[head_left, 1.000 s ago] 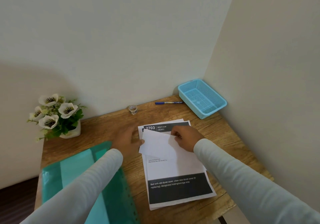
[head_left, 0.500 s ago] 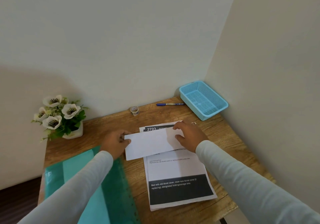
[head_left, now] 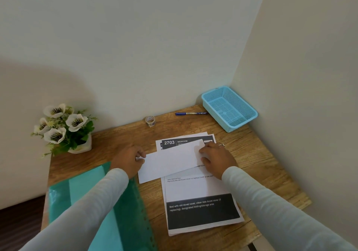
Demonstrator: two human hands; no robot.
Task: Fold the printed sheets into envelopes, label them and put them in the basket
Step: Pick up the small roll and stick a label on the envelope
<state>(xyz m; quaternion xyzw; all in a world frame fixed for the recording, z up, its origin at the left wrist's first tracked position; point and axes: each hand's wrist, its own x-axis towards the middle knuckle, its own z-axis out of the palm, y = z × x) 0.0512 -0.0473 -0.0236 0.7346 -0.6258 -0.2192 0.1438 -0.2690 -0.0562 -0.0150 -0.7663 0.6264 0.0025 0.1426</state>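
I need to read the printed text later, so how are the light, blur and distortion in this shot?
Head view: even soft light; a broad shadow on the wall above the flowers; wide-angle bending of the wall corner and table edges; on the printed sheet big lettering is sharp, small lines barely legible.

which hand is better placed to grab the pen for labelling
Probably the right hand: it rests on the folded sheet, nearer the pen beside the basket. The left hand pinches the sheet's far left end.
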